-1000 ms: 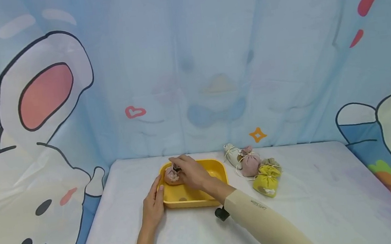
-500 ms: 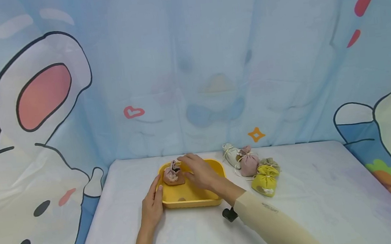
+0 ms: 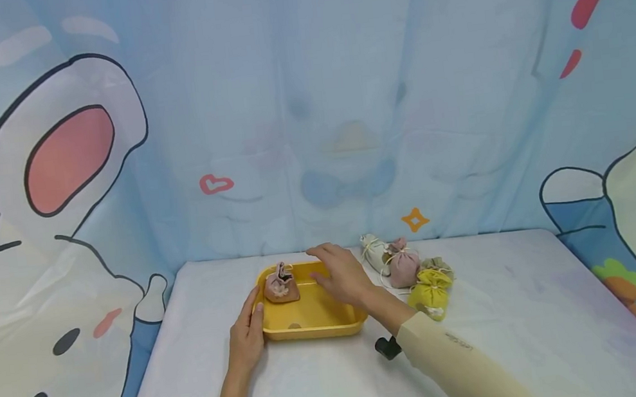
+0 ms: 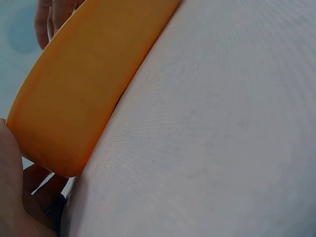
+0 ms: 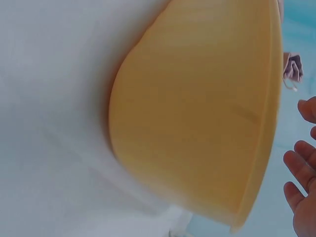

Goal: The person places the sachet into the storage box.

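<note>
Gripped a rectangular yellow plastic tray (image 3: pixel 314 332) in left hand (image 3: pixel 245 335); held fingers of right hand (image 3: pixel 345 278) apart above it. Risked toppling the pink-and-brown cloth pouch (image 3: pixel 282 288), in the tray's far-left corner, by tugging the left edge.

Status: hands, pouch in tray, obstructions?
Left hand touching left end of yellow tray. Right hand above tray, holding nothing. Brown pouch inside, left end. No obstruction visible.

The right grip (image 3: pixel 342 276) masks part of the yellow tray (image 3: pixel 314 333) from me; right of the tray, a yellow pouch (image 3: pixel 432 287) partly covers a beige pouch (image 3: pixel 439 265); sleeve lettering (image 3: pixel 458 341) is too small to read.
</note>
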A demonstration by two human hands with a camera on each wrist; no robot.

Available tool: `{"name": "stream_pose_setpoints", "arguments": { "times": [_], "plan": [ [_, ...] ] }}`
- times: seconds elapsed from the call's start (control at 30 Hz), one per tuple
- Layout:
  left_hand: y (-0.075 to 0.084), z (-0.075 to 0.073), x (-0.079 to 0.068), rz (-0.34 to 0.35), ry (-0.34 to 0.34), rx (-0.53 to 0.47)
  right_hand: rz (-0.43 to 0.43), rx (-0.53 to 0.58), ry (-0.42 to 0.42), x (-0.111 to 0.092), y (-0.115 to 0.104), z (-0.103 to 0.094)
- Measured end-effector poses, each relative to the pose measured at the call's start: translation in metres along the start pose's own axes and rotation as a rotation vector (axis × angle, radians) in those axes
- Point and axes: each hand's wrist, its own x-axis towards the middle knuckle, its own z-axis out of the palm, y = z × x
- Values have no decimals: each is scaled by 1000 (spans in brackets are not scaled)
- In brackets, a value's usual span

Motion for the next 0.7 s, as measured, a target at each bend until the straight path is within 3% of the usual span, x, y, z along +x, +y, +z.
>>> {"name": "stream_pose_setpoints", "arguments": {
  "times": [0.27, 0.4, 0.7],
  "plan": [
    [0, -1, 0, 2, 6, 0, 16, 26, -11, -6, 14, -8],
    [0, -1, 0, -5, 4, -6, 64, 24, -32, -7, 21, -14],
    [-3, 1, 0, 11, -1, -8, 142, 22, 3, -9, 45, -24]
  ]
}}
